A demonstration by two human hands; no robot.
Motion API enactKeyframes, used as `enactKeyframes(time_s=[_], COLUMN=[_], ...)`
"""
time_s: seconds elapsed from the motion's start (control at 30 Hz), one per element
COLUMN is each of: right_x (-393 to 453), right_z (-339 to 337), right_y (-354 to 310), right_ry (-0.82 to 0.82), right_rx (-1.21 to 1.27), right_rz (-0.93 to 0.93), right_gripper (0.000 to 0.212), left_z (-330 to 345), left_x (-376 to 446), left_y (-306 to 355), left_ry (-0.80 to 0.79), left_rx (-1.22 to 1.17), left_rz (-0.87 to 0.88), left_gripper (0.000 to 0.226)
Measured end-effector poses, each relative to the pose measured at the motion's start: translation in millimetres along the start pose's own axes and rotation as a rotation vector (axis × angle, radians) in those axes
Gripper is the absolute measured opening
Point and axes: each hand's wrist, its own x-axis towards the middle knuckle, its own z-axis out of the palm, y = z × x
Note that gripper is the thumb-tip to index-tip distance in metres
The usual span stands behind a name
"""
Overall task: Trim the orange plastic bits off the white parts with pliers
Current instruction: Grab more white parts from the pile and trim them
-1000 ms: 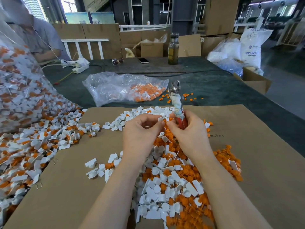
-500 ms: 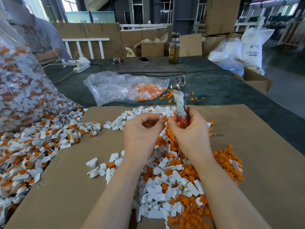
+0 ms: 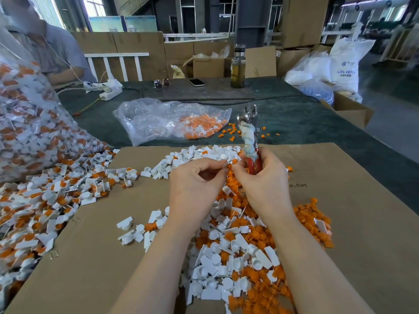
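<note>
My right hand (image 3: 264,180) grips red-handled pliers (image 3: 249,137) upright, one handle wrapped in pale cloth, metal jaws pointing up and away. My left hand (image 3: 196,184) is pinched at the fingertips on a small part, mostly hidden, right beside my right thumb. Under both hands lies a mixed heap of white parts and orange bits (image 3: 238,250) on brown cardboard (image 3: 353,223). A pile of plain white parts (image 3: 192,156) lies just beyond my hands. A large spill of white-and-orange parts (image 3: 45,205) covers the left side.
A big clear bag of parts (image 3: 25,123) stands at the left. A smaller clear bag (image 3: 172,121) lies on the green table, loose orange bits (image 3: 231,132) beside it. Further back are a bottle (image 3: 238,66), phone (image 3: 196,82), sunglasses, power strip (image 3: 106,88). A seated person (image 3: 52,53) is far left.
My right hand has tipped the pliers more upright and lifted them a little. Both hands stay pinched together over the heap.
</note>
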Motion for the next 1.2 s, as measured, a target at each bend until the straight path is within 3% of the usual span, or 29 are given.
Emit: enactKeyframes(time_s=[0.37, 0.6, 0.8, 1.2], right_x=[-1.7, 1.2, 0.6, 0.7], right_z=[0.7, 0.3, -0.4, -2.1], right_y=[-2.8, 0.4, -3.3, -4.4], right_ry=[0.018, -0.025, -0.076, -0.085], right_rx=[-0.048, 0.035, 0.135, 0.166], right_rz=[-0.014, 0.073, 0.066, 0.069], right_gripper=[0.012, 0.026, 0.015, 0.013], left_z=[1.8, 0.9, 0.2, 0.6], left_x=[-1.1, -1.2, 0.8, 1.5], left_y=[-0.4, 0.3, 2.2, 2.1], left_ry=[-0.008, -0.007, 0.02, 0.027], left_rx=[0.037, -0.049, -0.197, -0.233], left_rz=[0.043, -0.035, -0.145, -0.17], left_gripper=[0.032, 0.031, 0.018, 0.015])
